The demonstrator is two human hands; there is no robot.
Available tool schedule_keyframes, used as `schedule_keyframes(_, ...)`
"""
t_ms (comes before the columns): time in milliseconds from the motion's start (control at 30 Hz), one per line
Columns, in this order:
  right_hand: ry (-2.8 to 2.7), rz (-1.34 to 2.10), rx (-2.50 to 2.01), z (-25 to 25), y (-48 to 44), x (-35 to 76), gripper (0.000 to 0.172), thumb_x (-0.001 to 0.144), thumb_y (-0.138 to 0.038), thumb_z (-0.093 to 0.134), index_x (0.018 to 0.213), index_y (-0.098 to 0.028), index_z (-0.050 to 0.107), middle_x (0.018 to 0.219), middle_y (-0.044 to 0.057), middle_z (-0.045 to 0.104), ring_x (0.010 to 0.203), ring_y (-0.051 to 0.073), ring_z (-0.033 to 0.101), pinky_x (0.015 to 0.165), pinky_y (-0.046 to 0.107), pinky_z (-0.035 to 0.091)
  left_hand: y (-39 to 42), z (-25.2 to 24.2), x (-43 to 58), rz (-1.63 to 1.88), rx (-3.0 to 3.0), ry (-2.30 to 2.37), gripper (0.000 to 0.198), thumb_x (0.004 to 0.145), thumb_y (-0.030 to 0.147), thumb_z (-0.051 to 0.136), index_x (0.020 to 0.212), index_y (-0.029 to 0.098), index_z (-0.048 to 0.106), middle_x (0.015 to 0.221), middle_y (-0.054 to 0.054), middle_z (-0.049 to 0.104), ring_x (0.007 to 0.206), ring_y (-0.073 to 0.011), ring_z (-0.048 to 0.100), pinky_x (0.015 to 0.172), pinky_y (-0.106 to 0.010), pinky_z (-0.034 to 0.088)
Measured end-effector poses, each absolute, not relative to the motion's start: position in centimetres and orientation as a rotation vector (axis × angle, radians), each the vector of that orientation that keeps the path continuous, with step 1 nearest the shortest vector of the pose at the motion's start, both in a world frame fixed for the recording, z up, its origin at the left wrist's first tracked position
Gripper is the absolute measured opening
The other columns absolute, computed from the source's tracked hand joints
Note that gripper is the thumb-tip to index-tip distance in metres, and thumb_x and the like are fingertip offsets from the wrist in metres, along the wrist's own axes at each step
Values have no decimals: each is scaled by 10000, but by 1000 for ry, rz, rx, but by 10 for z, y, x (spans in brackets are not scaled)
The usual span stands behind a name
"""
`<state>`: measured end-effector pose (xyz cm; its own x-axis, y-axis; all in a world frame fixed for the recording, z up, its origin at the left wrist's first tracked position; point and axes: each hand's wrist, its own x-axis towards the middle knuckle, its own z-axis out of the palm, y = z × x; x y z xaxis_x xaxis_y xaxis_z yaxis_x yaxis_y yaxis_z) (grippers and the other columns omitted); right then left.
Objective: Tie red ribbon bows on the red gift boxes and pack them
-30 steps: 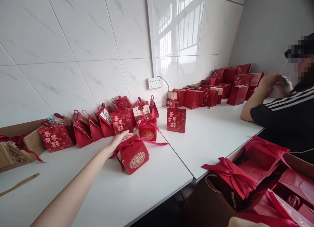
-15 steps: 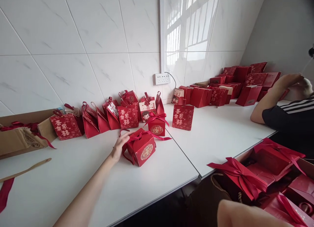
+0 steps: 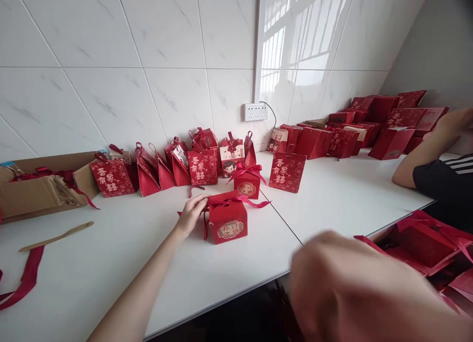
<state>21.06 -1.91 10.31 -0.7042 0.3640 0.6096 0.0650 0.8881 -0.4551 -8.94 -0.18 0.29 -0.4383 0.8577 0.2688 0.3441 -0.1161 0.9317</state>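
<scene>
A red gift box [image 3: 229, 219] with a round gold emblem and a ribbon bow on top stands on the white table. My left hand [image 3: 191, 216] grips its upper left edge by the ribbon, the fingertips partly hidden behind it. Large and smeared by motion, my right hand [image 3: 343, 278] fills the lower right foreground, apart from the box; its fingers cannot be made out. Just behind the held box is a smaller-looking red box [image 3: 248, 188] with a bow. A patterned red box [image 3: 288, 172] with pale lettering stands to its right.
Several red boxes [image 3: 148, 177] line the wall. An open cardboard carton [image 3: 33, 196], a wooden stick [image 3: 61, 236] and a loose ribbon [image 3: 31, 273] lie left. At right are stacked red boxes [image 3: 401, 120], another person's arm [image 3: 417, 164] and a container of bowed boxes [image 3: 424, 241].
The held box has turned so its emblem faces me more squarely. My right hand has risen from the lower right toward the table's edge. The view has swung slightly left.
</scene>
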Motion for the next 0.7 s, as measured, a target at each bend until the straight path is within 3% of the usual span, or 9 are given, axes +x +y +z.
schedule_keyframes(133, -2467, 393, -462, 94, 24, 159, 118, 913, -223, 492, 921, -223, 610, 861, 53, 618, 690, 153, 595, 610, 279, 471, -6, 9, -78, 1469, 1396, 1704, 289, 682, 438, 592, 769, 184, 696, 714, -57, 688, 707, -240, 629, 646, -335, 491)
schedule_keyframes(267, -2690, 190, -724, 71, 50, 137, 139, 888, -170, 532, 800, -168, 640, 838, 60, 626, 726, 161, 588, 624, 263, 414, -13, 18, -69, 1443, 1453, 1737, 287, 750, 452, 550, 759, 189, 666, 469, 6, 542, 481, -180, 515, 559, -321, 440)
schedule_keyframes(433, -2740, 191, -713, 72, 52, 140, 150, 884, -157, 536, 819, -159, 671, 839, 61, 653, 754, 162, 587, 640, 253, 388, -23, 34, -48, 1476, 1644, 1741, 180, 746, 369, 584, 698, 201, 630, 762, -37, 653, 759, -200, 576, 745, -319, 457)
schedule_keyframes(700, -2891, 293, -592, 81, 56, 136, 136, 862, -178, 574, 804, -175, 697, 796, 47, 646, 653, 128, 539, 581, 235, 339, -41, 42, -33, 1029, 2020, 1848, 110, 815, 249, 547, 805, 200, 645, 819, -28, 635, 890, -203, 567, 830, -340, 464)
